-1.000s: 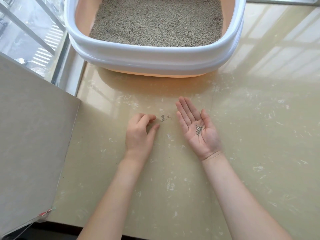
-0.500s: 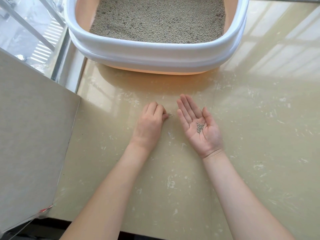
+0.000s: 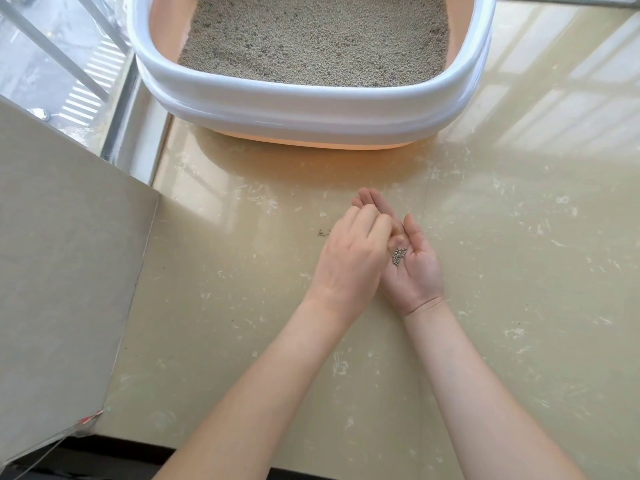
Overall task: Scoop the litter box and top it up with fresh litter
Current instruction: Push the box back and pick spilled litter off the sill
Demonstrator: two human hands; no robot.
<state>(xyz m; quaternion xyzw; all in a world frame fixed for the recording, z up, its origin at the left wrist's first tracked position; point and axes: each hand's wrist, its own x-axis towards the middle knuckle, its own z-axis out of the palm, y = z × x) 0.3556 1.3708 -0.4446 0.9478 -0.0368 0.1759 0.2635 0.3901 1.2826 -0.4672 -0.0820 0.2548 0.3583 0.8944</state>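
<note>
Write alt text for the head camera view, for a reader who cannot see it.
A person's left hand reaches over the upturned palm of their right hand, which cups a small pile of grey litter granules, above a glossy beige floor. A few stray granules lie on the floor beside the hands, and a white-rimmed litter box filled with litter sits ahead.

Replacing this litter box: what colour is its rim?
White rim, over a peach-coloured base; head view.

Both forearms are bare to the frame's edge, with no sleeve, watch or ring showing.
</note>
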